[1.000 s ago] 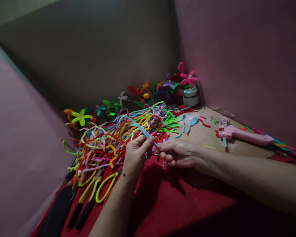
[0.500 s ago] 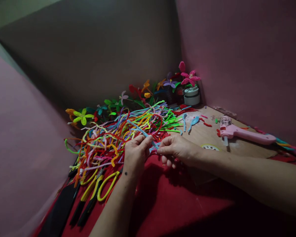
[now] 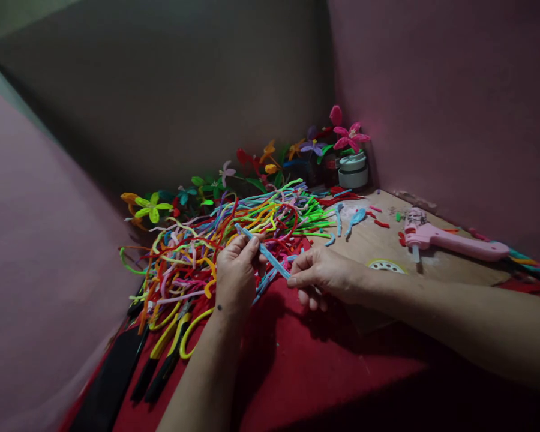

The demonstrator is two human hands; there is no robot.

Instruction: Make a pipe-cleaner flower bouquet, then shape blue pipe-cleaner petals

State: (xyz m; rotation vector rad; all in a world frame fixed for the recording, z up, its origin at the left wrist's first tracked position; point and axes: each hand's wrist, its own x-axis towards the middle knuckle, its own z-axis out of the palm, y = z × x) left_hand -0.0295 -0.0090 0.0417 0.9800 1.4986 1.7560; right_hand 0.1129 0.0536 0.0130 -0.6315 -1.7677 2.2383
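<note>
A light blue pipe cleaner (image 3: pixel 274 263), which looks folded into a narrow strip, stretches slantwise between my two hands. My left hand (image 3: pixel 239 264) pinches it near its upper end, thumb on top. At its lower end, my right hand (image 3: pixel 317 275) grips it between thumb and forefinger, the other fingers curled below. Behind and left of my hands lies a tangled heap of coloured pipe cleaners (image 3: pixel 193 240). More light blue pieces (image 3: pixel 263 287) show just under the strip, partly hidden by my left hand.
A pink glue gun (image 3: pixel 459 240) lies on a brown board (image 3: pixel 441 270) at right. Yellow-and-black pliers (image 3: pixel 162 354) and yellow scissor handles (image 3: pixel 191 336) rest at left on red cloth (image 3: pixel 306 372). Pipe-cleaner flowers (image 3: pixel 153 208) and a small white container (image 3: pixel 353 171) stand along the back wall.
My left hand has shifted left and slightly down, away from my right, so more of the blue strip shows between them. The view has tilted slightly.
</note>
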